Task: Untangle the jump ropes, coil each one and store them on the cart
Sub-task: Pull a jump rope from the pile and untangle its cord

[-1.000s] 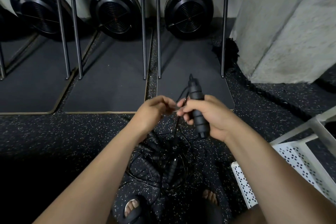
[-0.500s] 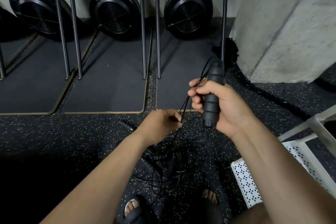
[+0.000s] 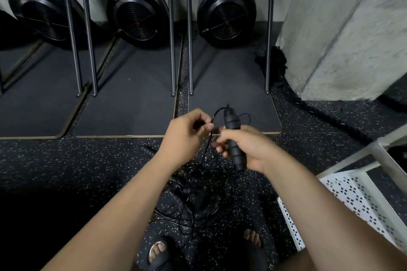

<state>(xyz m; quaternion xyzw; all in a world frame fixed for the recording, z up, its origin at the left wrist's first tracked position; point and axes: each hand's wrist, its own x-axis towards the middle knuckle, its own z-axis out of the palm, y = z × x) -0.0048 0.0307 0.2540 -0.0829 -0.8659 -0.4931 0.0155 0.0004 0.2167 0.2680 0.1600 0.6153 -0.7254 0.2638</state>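
One handle (image 3: pixel 231 121) lifted, right hand (image 3: pixel 248 147) wrapped round it. Left hand (image 3: pixel 184 136) fingers (image 3: pixel 207 126) pinch its cord (image 3: pixel 214 115) just beside. Remaining jump ropes (image 3: pixel 198 196) lie tangled on the floor (image 3: pixel 88 171). None coiled, none seen on the cart (image 3: pixel 352 193). Early going, by my reckoning.

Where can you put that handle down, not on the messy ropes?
The speckled floor left of the tangle, up to the middle mat, is bare. So is that mat, between the steel posts, and the visible cart shelf on the right. Crowded: the tangle itself, by the sandalled foot.
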